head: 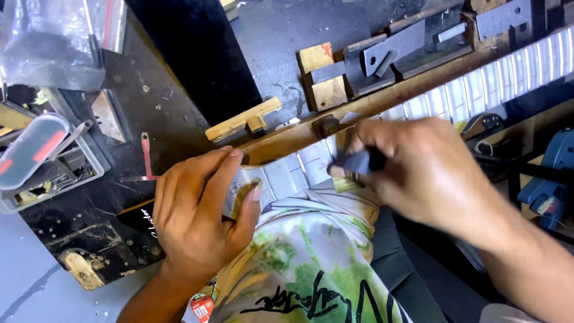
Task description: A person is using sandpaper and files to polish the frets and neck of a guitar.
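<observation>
Fingers (239,173) gripping taped guitar neck (299,167), right hand (412,167) pinching dark block (356,161)

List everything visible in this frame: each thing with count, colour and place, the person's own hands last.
Guitar neck: one, wood with pale taped fretboard, running diagonally from centre to upper right.
Small block: one, dark grey, on the fretboard under the right hand.
Wooden T-shaped piece: one, light yellow, upper centre on the bench.
Dark workbench: one, black, left and centre.
Plastic tray: one, clear grey, far left.
Blue tool: one, right edge.
Printed cloth: one, green and white, bottom centre.
Left hand: grips the neck's near end.
Right hand: pinches the block.
</observation>
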